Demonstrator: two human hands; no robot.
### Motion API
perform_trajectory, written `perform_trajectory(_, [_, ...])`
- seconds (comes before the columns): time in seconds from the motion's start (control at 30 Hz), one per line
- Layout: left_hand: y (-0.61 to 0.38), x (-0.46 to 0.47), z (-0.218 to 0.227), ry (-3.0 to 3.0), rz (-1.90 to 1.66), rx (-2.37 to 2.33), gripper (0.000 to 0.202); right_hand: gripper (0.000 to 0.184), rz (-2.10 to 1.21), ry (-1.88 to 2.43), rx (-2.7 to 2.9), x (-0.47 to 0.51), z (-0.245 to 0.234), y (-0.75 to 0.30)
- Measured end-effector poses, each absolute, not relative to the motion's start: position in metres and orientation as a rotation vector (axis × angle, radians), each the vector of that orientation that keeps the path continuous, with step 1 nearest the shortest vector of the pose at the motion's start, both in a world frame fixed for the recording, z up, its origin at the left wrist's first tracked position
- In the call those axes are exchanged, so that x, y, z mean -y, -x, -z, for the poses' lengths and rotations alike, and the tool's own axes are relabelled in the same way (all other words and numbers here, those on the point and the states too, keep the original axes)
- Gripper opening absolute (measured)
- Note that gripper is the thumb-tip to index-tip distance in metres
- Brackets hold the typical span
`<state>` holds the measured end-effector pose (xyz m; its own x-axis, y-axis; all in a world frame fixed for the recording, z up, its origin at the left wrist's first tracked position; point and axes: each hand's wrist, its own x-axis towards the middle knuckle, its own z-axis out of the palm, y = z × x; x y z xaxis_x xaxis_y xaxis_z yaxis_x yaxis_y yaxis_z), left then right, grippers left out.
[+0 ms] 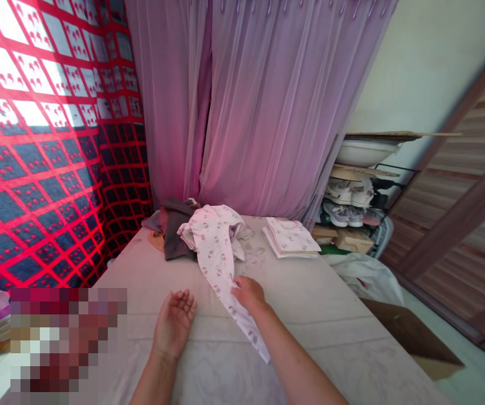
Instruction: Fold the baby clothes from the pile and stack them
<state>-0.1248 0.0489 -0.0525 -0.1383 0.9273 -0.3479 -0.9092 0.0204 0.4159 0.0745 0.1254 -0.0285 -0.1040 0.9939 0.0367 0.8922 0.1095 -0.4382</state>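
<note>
A white patterned baby garment (217,247) lies stretched across the pale bed cover (322,298), running from a crumpled heap at the back down toward me. My right hand (247,292) grips the garment's lower part, fingers closed on the cloth. My left hand (175,323) hovers palm-up just left of it, fingers apart and holding nothing. A dark grey-brown garment (175,228) sits bunched behind the white one. A folded stack of similar white clothes (290,236) rests at the back right of the bed.
Purple curtains (259,101) hang behind the bed. A red and dark grid-patterned cloth (44,152) covers the left. Shelves with shoes (347,202) stand at the right, with a cardboard box (415,337) and a white bag (364,273) on the floor.
</note>
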Motion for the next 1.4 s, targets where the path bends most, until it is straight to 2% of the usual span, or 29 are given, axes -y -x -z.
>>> perform_trajectory(0.1, [0.129, -0.052, 0.054, 0.020, -1.598, -0.586, 0.022, 0.026, -0.600, 1.671, 2.110, -0.119, 0.022, -0.079])
perform_trajectory(0.2, [0.128, -0.054, 0.056, 0.016, -1.603, -0.537, 0.024, 0.027, -0.926, 1.411, 2.040, -0.111, 0.017, -0.118])
perform_trajectory(0.3, [0.126, -0.054, 0.058, 0.003, -1.622, -0.517, 0.026, 0.024, -0.953, 1.529, 1.924, -0.103, 0.017, -0.181])
perform_trajectory(0.43, [0.125, -0.054, 0.062, -0.004, -1.625, -0.511, 0.026, 0.022, -0.609, 1.935, 1.861, -0.091, 0.034, -0.271])
perform_trajectory(0.5, [0.125, -0.054, 0.064, -0.018, -1.618, -0.501, 0.027, 0.024, -0.244, 2.154, 1.700, -0.086, 0.045, -0.303])
perform_trajectory(0.6, [0.126, -0.055, 0.065, -0.042, -1.610, -0.495, 0.028, 0.041, 0.221, 2.207, 1.500, -0.082, 0.057, -0.316])
perform_trajectory(0.67, [0.125, -0.054, 0.065, -0.048, -1.603, -0.494, 0.028, 0.047, 0.299, 2.094, 1.524, -0.084, 0.057, -0.296])
perform_trajectory(0.87, [0.126, -0.053, 0.064, -0.046, -1.602, -0.480, 0.028, 0.039, 0.025, 1.581, 2.050, -0.099, 0.038, -0.147])
perform_trajectory(0.97, [0.129, -0.053, 0.065, -0.036, -1.598, -0.447, 0.028, 0.054, -0.009, 1.489, 2.154, -0.110, 0.031, -0.078])
perform_trajectory(1.03, [0.131, -0.054, 0.066, -0.033, -1.594, -0.436, 0.028, 0.067, -0.017, 1.534, 2.127, -0.122, 0.030, -0.047])
perform_trajectory(1.1, [0.132, -0.055, 0.068, -0.028, -1.590, -0.437, 0.028, 0.074, -0.024, 1.612, 2.078, -0.135, 0.029, -0.029])
perform_trajectory(1.13, [0.133, -0.055, 0.068, -0.028, -1.589, -0.437, 0.028, 0.071, -0.030, 1.643, 2.060, -0.142, 0.028, -0.025])
perform_trajectory(1.27, [0.132, -0.057, 0.068, -0.026, -1.579, -0.434, 0.028, 0.034, -0.191, 1.637, 2.031, -0.157, 0.020, -0.026])
perform_trajectory(1.4, [0.128, -0.058, 0.067, -0.009, -1.581, -0.451, 0.028, 0.027, -0.494, 1.593, 1.873, -0.152, 0.009, -0.036])
